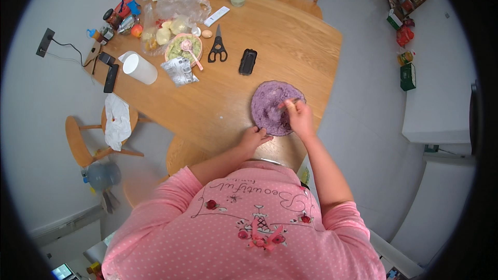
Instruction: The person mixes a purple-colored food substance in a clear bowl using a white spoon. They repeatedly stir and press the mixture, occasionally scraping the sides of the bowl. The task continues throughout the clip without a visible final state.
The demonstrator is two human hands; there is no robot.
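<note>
Purple mash (268, 103) with a rough, lumpy surface fills a round bowl (255, 90) near the table's front edge. My right hand (298, 114) grips a utensil with a reddish handle (283, 104) over the bowl; its working end is blurred against the mash, so its exact kind is unclear. At the bowl's near left rim, my left hand (255, 139) holds the edge, with its fingertips against the side and some fingers partly beneath it.
Beyond the bowl lie a black case (248, 62) and black-handled scissors (218, 46). Farther left stand a plate of green mash (175, 48) with a pink spoon (190, 50), a foil packet (179, 71) and a white cylinder (140, 69). An egg (207, 34) sits near plastic bags (183, 2).
</note>
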